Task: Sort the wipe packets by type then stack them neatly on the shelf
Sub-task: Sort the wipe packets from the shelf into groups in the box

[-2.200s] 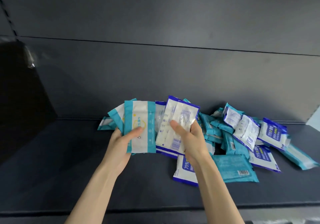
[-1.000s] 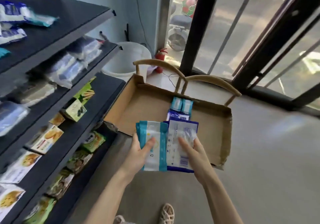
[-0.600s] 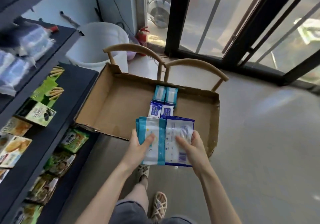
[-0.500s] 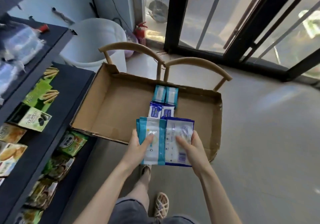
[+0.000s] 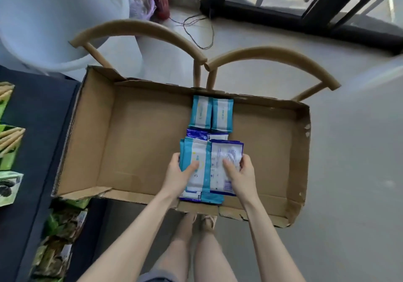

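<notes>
Teal-edged wipe packets (image 5: 196,153) are gripped by the left hand (image 5: 177,176), thumb pressed on the front and fingers curled round the edge. The right hand (image 5: 242,176) pinches the blue-edged packets (image 5: 227,151) the same way. Both bundles touch side by side, low over the cardboard box (image 5: 98,129).

At centre, cardboard tray (image 5: 141,142): matt brown corrugated board, edges rough and torn at 5 o'clock. On it, teal-edged packets (image 5: 196,151) and blue-edged packet (image 5: 227,153): glossy plastic film, lightly crinkled. At 12 o'clock, chair backs (image 5: 139,28): smooth pale wood. At 10 o'clock, bin (image 5: 54,20): smooth white plastic. At 9 o'clock, shelf (image 5: 37,116): dark, matt. At 3 o'clock, floor (image 5: 349,172): smooth grey, faint sheen.
</notes>
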`<state>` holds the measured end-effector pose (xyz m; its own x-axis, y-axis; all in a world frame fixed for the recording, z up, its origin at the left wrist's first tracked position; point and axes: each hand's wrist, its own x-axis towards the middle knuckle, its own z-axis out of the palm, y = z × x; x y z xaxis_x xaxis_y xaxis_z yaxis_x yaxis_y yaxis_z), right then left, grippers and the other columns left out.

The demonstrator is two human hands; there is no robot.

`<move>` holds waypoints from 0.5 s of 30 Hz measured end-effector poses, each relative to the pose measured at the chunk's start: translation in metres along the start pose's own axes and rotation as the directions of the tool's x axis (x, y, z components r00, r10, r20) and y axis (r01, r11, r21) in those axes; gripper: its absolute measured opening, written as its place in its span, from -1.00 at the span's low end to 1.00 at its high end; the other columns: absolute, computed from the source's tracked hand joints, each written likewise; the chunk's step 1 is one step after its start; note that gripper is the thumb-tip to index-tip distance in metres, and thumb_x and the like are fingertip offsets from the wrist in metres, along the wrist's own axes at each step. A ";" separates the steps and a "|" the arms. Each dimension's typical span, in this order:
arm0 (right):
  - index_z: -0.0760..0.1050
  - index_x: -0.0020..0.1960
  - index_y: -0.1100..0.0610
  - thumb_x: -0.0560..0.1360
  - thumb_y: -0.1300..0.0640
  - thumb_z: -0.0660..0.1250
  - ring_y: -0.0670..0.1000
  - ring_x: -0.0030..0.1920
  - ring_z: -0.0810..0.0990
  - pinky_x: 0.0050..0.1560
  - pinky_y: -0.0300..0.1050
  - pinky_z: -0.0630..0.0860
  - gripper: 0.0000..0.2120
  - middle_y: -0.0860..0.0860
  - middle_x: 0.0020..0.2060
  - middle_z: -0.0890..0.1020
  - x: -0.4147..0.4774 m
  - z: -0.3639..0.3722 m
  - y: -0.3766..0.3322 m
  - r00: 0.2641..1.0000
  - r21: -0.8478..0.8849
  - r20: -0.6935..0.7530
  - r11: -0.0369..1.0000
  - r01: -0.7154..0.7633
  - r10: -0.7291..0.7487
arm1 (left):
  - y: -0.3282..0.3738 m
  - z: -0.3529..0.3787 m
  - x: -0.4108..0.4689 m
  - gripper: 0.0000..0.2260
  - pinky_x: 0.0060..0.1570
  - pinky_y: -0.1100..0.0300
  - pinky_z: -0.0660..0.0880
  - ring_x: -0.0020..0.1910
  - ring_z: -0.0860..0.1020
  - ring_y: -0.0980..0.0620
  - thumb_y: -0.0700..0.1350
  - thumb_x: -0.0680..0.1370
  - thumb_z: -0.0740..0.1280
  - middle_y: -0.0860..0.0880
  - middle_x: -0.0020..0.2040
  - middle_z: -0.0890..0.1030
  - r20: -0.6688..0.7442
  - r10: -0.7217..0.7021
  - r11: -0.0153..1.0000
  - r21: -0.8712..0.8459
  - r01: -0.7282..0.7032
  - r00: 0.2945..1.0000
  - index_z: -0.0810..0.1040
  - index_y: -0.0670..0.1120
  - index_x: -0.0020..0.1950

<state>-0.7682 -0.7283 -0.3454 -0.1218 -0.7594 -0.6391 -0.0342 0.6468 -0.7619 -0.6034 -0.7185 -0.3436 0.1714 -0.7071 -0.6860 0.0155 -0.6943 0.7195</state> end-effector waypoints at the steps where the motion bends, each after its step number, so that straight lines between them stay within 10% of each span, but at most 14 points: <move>1: 0.39 0.05 0.07 0.51 0.16 0.38 -0.02 0.00 0.64 -0.07 -0.09 0.60 -0.81 0.00 0.00 0.61 0.016 0.003 0.007 1.000 -0.016 -0.020 1.000 -0.006 0.006 | -0.006 0.003 0.016 -0.76 -0.24 0.35 0.53 -0.09 0.57 0.21 -0.13 0.53 0.37 0.07 -0.01 0.57 -0.008 -0.006 1.000 0.011 0.006 1.000 0.38 -0.05 0.12; 7: 0.42 -0.04 0.01 0.49 0.16 0.41 0.04 -0.04 0.61 0.03 0.13 0.57 -0.83 0.01 -0.08 0.62 0.106 0.020 0.056 0.997 -0.072 -0.064 0.997 -0.041 0.036 | -0.046 0.018 0.110 -0.80 0.00 0.13 0.57 -0.04 0.59 0.15 -0.14 0.51 0.39 0.09 -0.01 0.59 -0.035 -0.033 0.999 -0.006 0.033 0.999 0.41 0.05 0.03; 11: 0.40 -0.07 0.06 0.53 0.14 0.35 -0.03 -0.05 0.52 -0.02 -0.06 0.44 -0.88 -0.03 -0.08 0.53 0.143 0.031 0.087 0.997 -0.169 -0.079 0.986 -0.011 -0.003 | -0.079 0.026 0.154 -0.81 0.10 0.08 0.53 0.00 0.56 0.18 -0.08 0.53 0.38 0.07 0.05 0.54 -0.056 0.003 0.997 0.074 0.002 0.998 0.45 0.09 0.09; 15: 0.30 0.35 0.16 0.55 -0.04 0.26 0.05 0.29 0.24 0.28 -0.06 0.15 -0.54 0.09 0.32 0.28 0.155 0.041 0.112 0.977 -0.525 -0.187 0.851 -0.014 -0.099 | -0.108 0.038 0.168 -0.56 0.24 0.18 0.23 0.18 0.30 0.16 0.05 0.58 0.26 0.01 0.25 0.28 -0.147 0.086 0.932 0.362 -0.028 0.985 0.26 0.04 0.43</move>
<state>-0.7503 -0.7767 -0.5342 -0.3012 -0.7929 -0.5298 -0.5486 0.5985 -0.5839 -0.6138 -0.7671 -0.5404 0.3154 -0.7369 -0.5978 -0.3466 -0.6760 0.6503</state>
